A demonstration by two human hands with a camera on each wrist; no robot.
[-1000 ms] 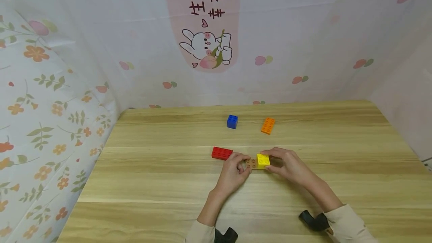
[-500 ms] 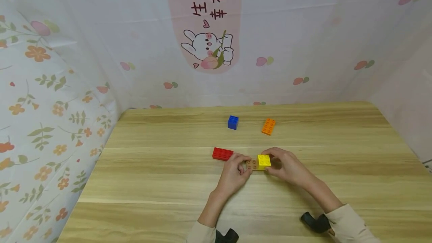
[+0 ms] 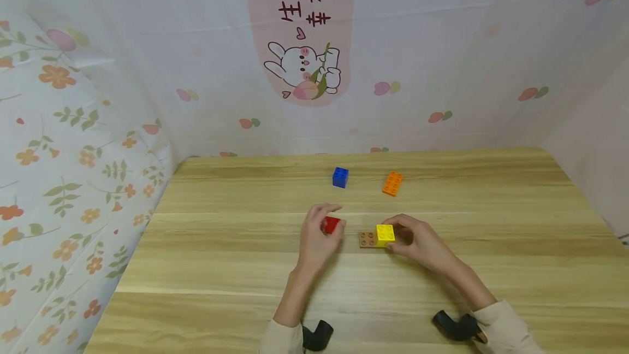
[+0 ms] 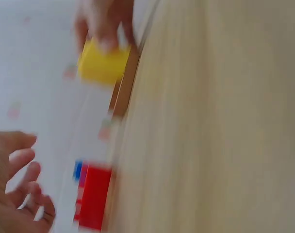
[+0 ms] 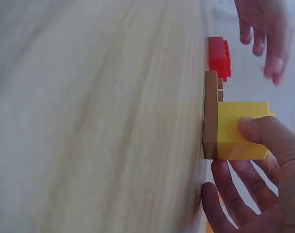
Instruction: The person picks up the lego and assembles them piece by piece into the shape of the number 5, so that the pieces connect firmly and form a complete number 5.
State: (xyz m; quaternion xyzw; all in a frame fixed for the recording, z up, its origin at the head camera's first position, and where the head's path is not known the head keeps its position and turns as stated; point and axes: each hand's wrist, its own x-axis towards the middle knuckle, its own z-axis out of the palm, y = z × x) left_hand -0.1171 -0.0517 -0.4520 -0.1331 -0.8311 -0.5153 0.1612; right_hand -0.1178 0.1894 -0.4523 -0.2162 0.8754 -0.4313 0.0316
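Note:
My right hand (image 3: 425, 242) pinches a square yellow building brick (image 3: 385, 235) between thumb and fingers. That brick stands on the right half of a flat brown brick (image 3: 366, 240), whose left studs show. In the right wrist view the thumb presses the side of the yellow brick (image 5: 239, 131). My left hand (image 3: 316, 236) hovers over a long red brick (image 3: 331, 225), thumb and fingers spread and holding nothing. It partly hides the red brick in the head view. The left wrist view shows a gap between these fingers and the red brick (image 4: 95, 196).
A square blue brick (image 3: 340, 177) and a flat orange brick (image 3: 392, 183) lie farther back on the wooden table (image 3: 221, 266). A printed cloth (image 3: 206, 59) hangs behind the table's far edge, with a flowered one (image 3: 73, 179) at the left.
My left hand has let go of the brown brick and moved left, rising over the red brick. My right hand keeps its grip on the yellow brick in the same place.

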